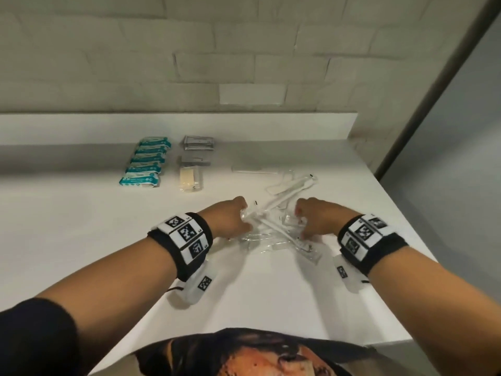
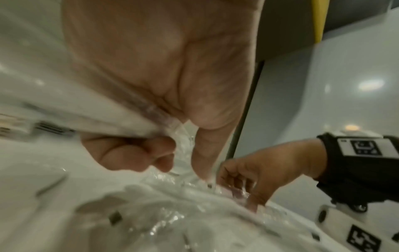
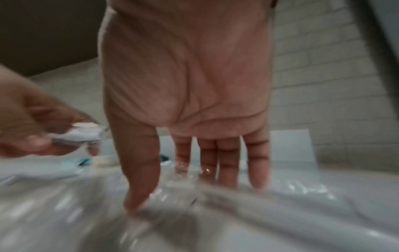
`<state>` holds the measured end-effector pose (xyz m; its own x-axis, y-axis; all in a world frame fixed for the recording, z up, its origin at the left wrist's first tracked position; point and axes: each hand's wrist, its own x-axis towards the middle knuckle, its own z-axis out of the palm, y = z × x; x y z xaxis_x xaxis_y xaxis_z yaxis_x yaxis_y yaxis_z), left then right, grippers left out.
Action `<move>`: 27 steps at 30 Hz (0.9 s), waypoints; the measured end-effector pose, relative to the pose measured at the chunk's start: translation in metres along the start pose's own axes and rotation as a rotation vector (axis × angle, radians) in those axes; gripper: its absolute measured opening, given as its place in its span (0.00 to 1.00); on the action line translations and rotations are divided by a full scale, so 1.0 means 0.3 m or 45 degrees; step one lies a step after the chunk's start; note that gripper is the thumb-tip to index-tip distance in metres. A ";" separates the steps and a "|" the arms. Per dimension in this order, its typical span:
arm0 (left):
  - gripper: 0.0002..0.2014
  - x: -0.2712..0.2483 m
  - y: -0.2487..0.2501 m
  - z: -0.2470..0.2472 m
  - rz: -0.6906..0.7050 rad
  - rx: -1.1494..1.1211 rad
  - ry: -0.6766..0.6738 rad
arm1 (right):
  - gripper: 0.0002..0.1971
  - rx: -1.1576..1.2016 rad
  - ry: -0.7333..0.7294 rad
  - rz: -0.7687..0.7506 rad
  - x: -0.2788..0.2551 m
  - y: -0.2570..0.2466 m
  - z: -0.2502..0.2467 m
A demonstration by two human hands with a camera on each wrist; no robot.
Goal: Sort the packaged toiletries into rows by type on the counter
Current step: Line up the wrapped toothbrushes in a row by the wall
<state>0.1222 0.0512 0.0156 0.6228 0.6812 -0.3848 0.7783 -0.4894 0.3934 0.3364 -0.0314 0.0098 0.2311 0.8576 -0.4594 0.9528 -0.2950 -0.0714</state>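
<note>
A loose heap of clear-wrapped white toothbrushes (image 1: 279,229) lies mid-counter, with more toothbrush packets (image 1: 292,185) behind it. My left hand (image 1: 238,218) grips one wrapped toothbrush (image 2: 90,109) with its fingers curled round it. My right hand (image 1: 311,221) has straight fingers (image 3: 228,163) pressing down into the heap of wrappers (image 3: 194,213). A row of teal packets (image 1: 146,161) lies at the back left. Beside it stand grey sachets (image 1: 198,143) and a cream-coloured packet (image 1: 190,178).
The white counter (image 1: 81,226) meets a raised ledge and brick wall (image 1: 189,63) at the back. Its right edge (image 1: 401,213) drops off beside a grey surface. One flat clear packet (image 1: 254,169) lies apart behind the heap.
</note>
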 end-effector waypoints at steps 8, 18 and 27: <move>0.12 0.013 0.075 0.084 -0.037 0.394 -0.104 | 0.15 0.106 0.205 -0.153 0.058 0.035 -0.033; 0.09 -0.060 0.123 -0.052 -0.112 0.655 0.052 | 0.18 -0.256 0.302 -0.171 0.190 0.119 -0.099; 0.09 -0.035 0.191 -0.161 0.047 0.281 0.059 | 0.17 -0.180 0.110 -0.347 0.213 0.181 -0.126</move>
<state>0.1565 0.0421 0.0824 0.6510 0.6824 -0.3325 0.7566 -0.6184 0.2123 0.4104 0.0232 0.0099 -0.0264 0.9314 -0.3631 0.9985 0.0069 -0.0548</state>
